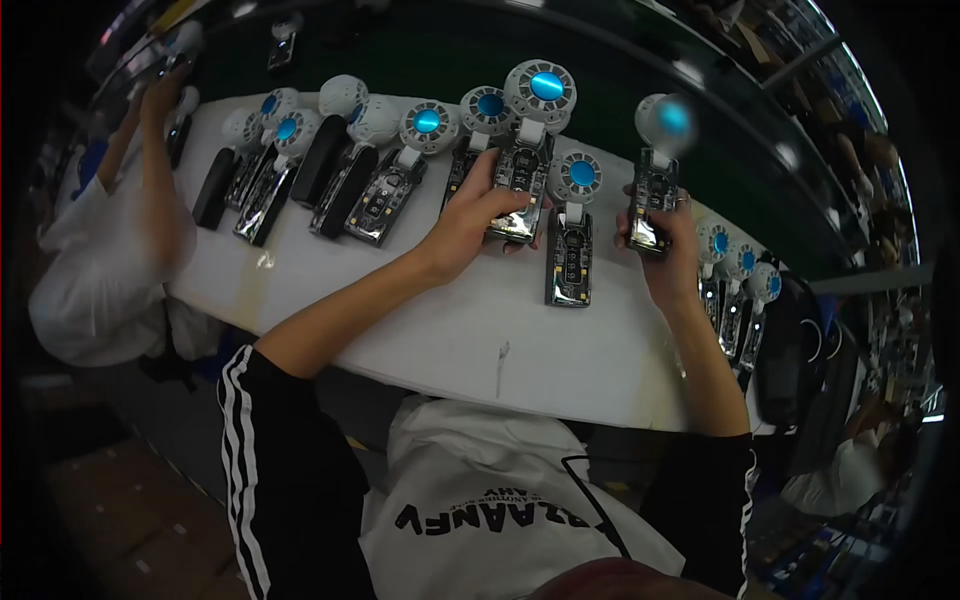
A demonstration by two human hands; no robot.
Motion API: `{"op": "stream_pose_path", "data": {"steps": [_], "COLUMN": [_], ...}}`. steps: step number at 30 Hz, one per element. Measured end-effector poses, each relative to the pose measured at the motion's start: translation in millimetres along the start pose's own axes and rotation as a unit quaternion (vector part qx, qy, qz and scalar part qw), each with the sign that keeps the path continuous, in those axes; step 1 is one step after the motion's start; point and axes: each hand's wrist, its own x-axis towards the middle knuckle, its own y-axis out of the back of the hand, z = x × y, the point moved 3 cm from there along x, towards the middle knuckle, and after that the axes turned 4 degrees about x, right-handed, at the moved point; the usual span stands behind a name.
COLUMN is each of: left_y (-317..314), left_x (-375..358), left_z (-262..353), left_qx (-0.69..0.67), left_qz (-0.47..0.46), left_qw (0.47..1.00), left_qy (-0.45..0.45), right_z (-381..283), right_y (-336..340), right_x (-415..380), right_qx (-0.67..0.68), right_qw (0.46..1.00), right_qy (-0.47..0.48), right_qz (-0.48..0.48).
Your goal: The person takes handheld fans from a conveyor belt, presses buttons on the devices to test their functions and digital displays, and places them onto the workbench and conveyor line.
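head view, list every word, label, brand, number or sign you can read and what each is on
"AAN": seemingly part of the large black lettering on the white cloth shirt front; the whole word is unclear.
Smaller black lettering on that shirt front: too small to read.
Dark button panels on the clear rectangular devices with round white-and-blue heads: too small to read.

I'm in a factory-like workshop: matching round-headed devices [571, 258] line my white bench [440, 340], a co-worker [100, 310] at nine o'clock.
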Motion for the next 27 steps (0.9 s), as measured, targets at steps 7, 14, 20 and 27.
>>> {"op": "stream_pose_path", "data": {"steps": [7, 14, 20, 27], "left_y": [-10.3, -5.1, -11.7, 2.4], "left_x": [-1.3, -4.3, -7.4, -10.6], "left_z": [-23.1, -27.9, -28.5, -30.4], "left_qx": [0.092, 0.075, 0.112, 0.238], "left_qz": [0.0, -0.063, -0.02, -0.061], "left_qw": [0.996, 0.995, 0.994, 0.968], "left_qy": [0.013, 0.016, 0.001, -0.049], "right_z": [34.3, 37.5, 42.3, 42.7], "right_y": [14.4, 23.3, 29.3, 23.3], "right_x": [-18.8, -16.0, -15.5, -15.9], "right_qx": [-0.053, -0.023, 0.005, -0.008], "right_qw": [0.998, 1.0, 0.999, 0.999], "right_qy": [0.01, -0.012, -0.032, -0.035], "right_qz": [-0.029, -0.011, -0.011, 0.015]}}
